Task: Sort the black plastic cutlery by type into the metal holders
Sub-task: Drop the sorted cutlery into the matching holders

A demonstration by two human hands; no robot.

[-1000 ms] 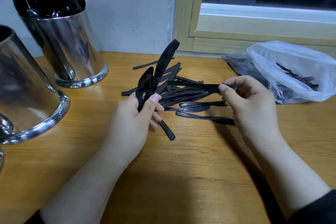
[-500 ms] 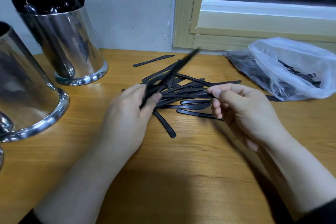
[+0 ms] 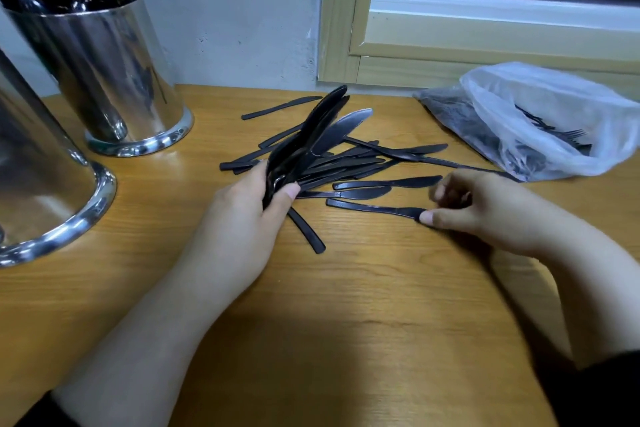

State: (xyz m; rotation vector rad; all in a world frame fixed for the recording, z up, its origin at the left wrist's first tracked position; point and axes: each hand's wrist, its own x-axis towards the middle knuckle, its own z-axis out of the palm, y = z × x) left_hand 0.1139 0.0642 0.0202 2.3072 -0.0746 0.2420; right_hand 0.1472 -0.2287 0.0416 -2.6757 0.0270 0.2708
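Standing at upper left, the metal holders (image 3: 114, 80) wait, and the knife pile (image 3: 363, 163) sprawls mid-frame. These knives look light, thin, springy and slick, so they are best taken by the handle. The left hand (image 3: 239, 218) clasps a fanned bundle (image 3: 311, 139) tightly. The right hand (image 3: 491, 208), fingers curled and blurred, thumbs the blade end of a single knife (image 3: 374, 207); whether it pinches is unclear.

A wooden tabletop (image 3: 346, 340) meets a rough white wall (image 3: 242, 10); a pale-framed window (image 3: 485, 45) shows dark glass.
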